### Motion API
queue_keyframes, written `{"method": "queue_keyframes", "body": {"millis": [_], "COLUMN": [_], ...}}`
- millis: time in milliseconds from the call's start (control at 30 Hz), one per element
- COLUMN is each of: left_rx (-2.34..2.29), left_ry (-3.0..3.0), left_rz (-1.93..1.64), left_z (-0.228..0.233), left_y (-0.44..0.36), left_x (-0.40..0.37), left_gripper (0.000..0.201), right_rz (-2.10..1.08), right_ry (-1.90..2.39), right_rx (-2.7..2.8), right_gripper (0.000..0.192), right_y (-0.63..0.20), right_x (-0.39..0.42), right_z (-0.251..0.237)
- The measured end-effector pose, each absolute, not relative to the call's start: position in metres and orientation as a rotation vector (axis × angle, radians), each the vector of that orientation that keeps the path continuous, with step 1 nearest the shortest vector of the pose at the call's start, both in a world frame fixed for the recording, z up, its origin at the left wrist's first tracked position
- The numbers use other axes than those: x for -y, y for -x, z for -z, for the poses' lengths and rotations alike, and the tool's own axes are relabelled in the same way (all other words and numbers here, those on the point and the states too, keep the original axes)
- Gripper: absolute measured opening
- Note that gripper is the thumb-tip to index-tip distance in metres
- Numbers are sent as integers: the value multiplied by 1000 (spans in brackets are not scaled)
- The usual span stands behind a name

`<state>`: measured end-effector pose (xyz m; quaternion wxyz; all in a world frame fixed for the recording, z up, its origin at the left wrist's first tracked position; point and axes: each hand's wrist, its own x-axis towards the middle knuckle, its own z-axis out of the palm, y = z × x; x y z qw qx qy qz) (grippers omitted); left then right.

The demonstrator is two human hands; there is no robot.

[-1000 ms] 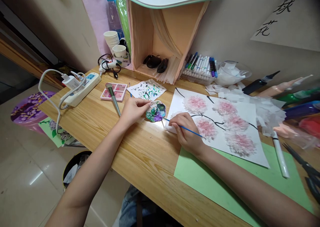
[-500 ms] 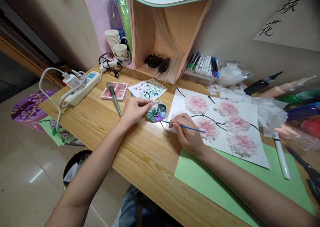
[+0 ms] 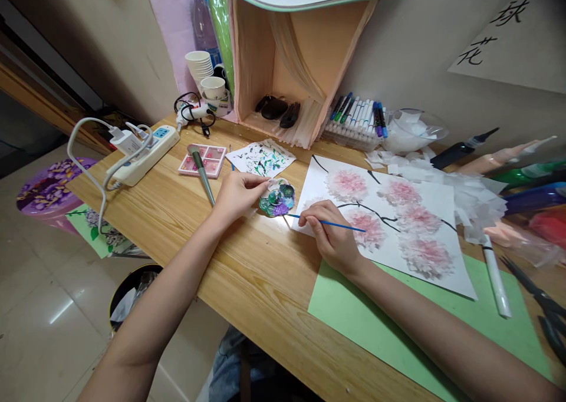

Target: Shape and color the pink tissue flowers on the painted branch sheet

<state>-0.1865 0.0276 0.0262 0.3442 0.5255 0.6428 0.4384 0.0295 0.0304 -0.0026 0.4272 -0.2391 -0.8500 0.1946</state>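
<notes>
A thin blue brush (image 3: 329, 223) is pinched in the closed right hand (image 3: 332, 240), its tip seemingly touching the paint palette (image 3: 277, 197) (edge gripped by left hand (image 3: 237, 194) fingertips).

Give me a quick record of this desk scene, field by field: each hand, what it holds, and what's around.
left hand: steadies the paint palette at its rim
right hand: grips a blue brush, tip toward the palette
artwork: white sheet with pink tissue flowers, on green paper
behind: marker set, power strip
</notes>
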Motion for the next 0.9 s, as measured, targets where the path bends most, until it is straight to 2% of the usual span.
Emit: {"method": "queue_keyframes", "body": {"millis": [633, 900], "left_rx": [-1613, -1623], "left_ry": [-1349, -1357], "left_rz": [-1152, -1146], "left_z": [-25, -23], "left_y": [186, 188], "left_x": [-28, -28], "left_gripper": [35, 34], "right_rz": [-526, -520], "right_ry": [638, 661], "right_rx": [2108, 2123], "right_gripper": [31, 26], "right_y": [-32, -30], "right_x": [-28, -30], "right_z": [3, 3]}}
